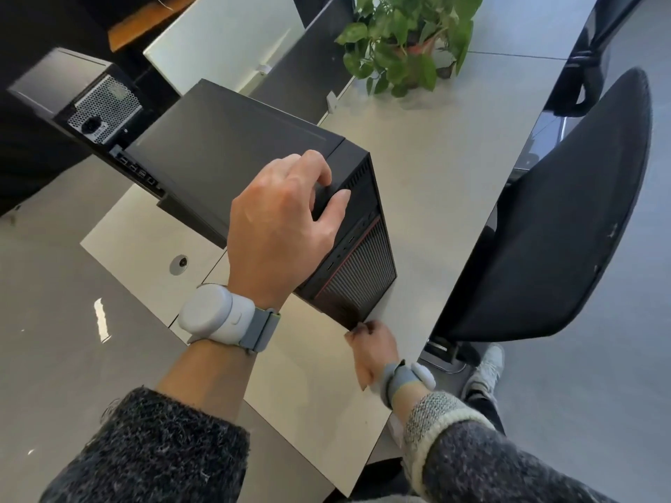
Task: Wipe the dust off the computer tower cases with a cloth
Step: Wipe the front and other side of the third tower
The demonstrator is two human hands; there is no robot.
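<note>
Office counter (417,168), pale and long, and the tower (225,147) stands on it, front panel facing us. Left hand (279,226) is clamped over the tower's top front edge, fingers (316,168) on the top, thumb on the face. Right hand (374,346) sits low at the tower's bottom front corner, fingers curled against it; gripping or just touching, can't tell. Behind the tower, a second tower (72,92). Beyond the tower a plant (406,34); right of it, a chair (566,212).
</note>
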